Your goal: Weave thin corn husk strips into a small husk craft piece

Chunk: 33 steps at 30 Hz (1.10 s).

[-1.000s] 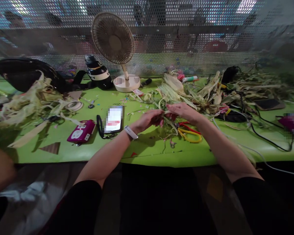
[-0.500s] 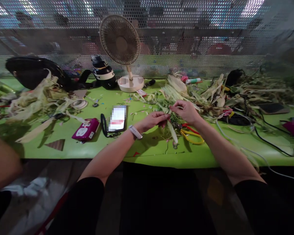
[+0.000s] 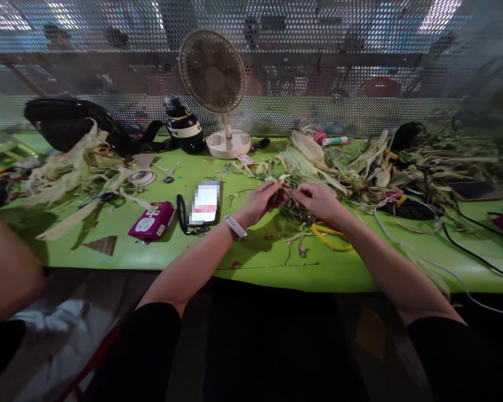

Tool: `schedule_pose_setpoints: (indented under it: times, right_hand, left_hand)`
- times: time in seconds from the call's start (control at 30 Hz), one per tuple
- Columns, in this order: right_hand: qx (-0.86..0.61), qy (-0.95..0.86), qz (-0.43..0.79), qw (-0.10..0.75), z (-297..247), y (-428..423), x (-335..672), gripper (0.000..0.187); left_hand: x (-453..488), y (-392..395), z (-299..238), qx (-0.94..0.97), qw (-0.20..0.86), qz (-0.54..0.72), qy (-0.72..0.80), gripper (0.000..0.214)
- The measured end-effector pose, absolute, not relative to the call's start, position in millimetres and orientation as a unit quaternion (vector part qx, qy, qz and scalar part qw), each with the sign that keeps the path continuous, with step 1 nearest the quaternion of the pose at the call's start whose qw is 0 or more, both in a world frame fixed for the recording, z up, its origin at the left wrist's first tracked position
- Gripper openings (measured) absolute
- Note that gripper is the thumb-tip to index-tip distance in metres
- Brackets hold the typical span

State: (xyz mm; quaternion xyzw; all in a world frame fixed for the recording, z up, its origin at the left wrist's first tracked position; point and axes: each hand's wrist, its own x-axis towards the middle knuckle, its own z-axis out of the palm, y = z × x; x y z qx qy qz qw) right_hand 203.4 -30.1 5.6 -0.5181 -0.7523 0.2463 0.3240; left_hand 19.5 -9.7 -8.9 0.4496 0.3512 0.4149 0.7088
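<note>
My left hand [image 3: 260,203], with a pale watch band on its wrist, is closed, fingers pinched round a small pale corn husk strip [image 3: 283,177]. Close beside it, my right hand [image 3: 319,200] pinches at the same piece; its fingertips partly cover what they grip. Below both hands lie thin green plant shreds [image 3: 291,211] on the table. The yellow handle of a pair of scissors [image 3: 333,241] shows under my right wrist, its blades hidden. Just beyond my fingers spreads a pile of dried corn husks [image 3: 310,151].
A phone [image 3: 205,204], a purple box-shaped device [image 3: 151,221] and more husks [image 3: 73,162] are on the left. Behind stand a fan [image 3: 216,78], a dark bottle [image 3: 185,131] and a black bag [image 3: 73,120]. Cables [image 3: 456,237] cross the right side. Another person's arm [image 3: 8,262] rests far left.
The husk strip that hung down below my hands no longer hangs there. My right hand has lowered slightly and turned flatter beside the left. The view has shifted a little left.
</note>
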Motion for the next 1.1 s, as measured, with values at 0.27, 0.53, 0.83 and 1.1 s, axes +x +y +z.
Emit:
schedule_pose_setpoints:
  times: [0.27,0.53,0.83,1.1]
  right_hand:
    - [-0.517,-0.719,0.224,0.407,4.8,-28.3,201.4,0.044]
    - [-0.534,-0.703,0.186,0.431,1.2,-20.5,204.7,0.048]
    - [-0.525,-0.679,0.213,0.466,1.0,-18.2,211.4,0.05]
    - [-0.495,-0.596,0.436,0.458,3.2,-17.3,209.8,0.037]
  left_hand:
    - [18.4,-15.3,-7.8,0.575,0.607,0.395,0.38,0.03]
    - [17.9,-14.8,-13.1,0.571,0.624,0.414,0.336,0.029]
    - [19.3,-8.6,-21.9,0.53,0.69,0.403,0.284,0.025]
    - [16.0,-17.0,-11.9,0.696,0.589,0.32,0.259,0.023]
